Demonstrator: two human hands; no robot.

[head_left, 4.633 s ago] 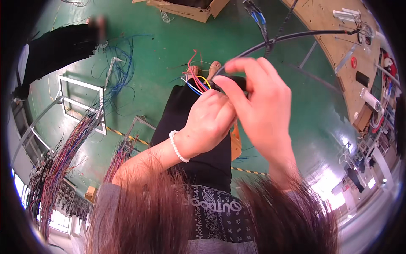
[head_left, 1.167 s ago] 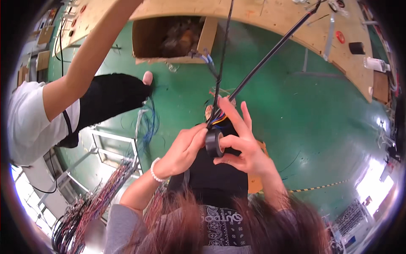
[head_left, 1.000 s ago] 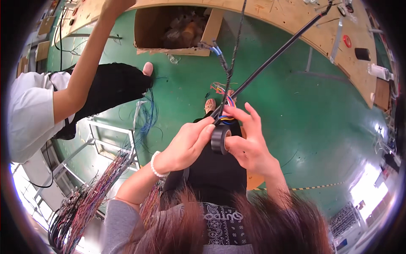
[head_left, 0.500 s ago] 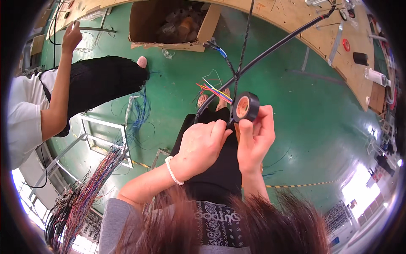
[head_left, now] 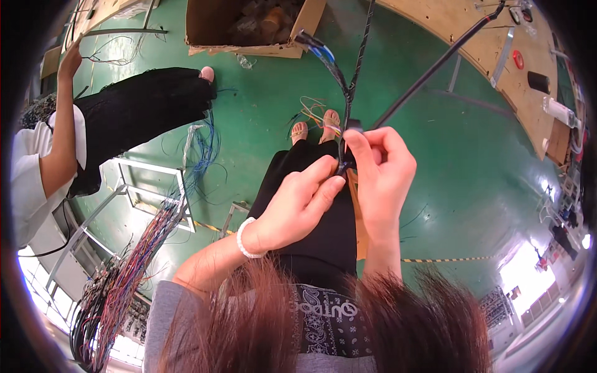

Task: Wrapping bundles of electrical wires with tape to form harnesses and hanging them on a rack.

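Green floor [head_left: 485, 186], wooden workbench [head_left: 472, 37], cardboard box [head_left: 249, 25], perhaps bright windows.

**Daylight washes a fisheye workshop view**

Bright, even light falls on the green floor [head_left: 249, 130], with blown-out glare at the lower corners below it. Straight edges bow toward a black circular rim. Hair nearest the lens is soft; shadows are faint.

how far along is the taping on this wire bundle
Done: the bundle's upper run already looks black-wrapped. In hand: both hands pinch the junction, left hand below, right hand beside it; the tape roll is out of sight. Left: coloured wires beside the junction are bare, as are the blue ends higher up.
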